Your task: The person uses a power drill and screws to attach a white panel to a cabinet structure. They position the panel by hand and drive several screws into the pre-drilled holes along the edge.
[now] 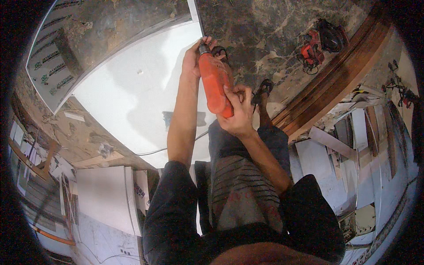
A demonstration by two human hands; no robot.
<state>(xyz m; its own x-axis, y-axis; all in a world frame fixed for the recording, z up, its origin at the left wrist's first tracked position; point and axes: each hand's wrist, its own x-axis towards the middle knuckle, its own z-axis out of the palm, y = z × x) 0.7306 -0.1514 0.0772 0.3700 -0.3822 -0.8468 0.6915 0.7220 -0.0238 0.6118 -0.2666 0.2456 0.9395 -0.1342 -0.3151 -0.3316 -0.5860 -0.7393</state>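
Note:
An orange-red power drill [214, 81] points away from me, its dark chuck [203, 47] at the far end. My right hand [238, 112] is closed round the drill's rear part, near its handle. Up by the chuck is my left hand [192, 62], its fingers curled round the drill's front end; what they pinch there is too small to tell. The tip lies close to the corner of a large white panel [110, 97], where a thin white strip [193, 11] runs away from me. A thin dark cable [176, 149] crosses the panel.
On the stained concrete floor [260, 26] lie a red power tool [311, 51] and a black object [331, 35]. Long brown wooden boards [340, 84] stretch along the right. A clear-looking printed sheet [53, 66] stands at far left. White boards [104, 196] lean near me.

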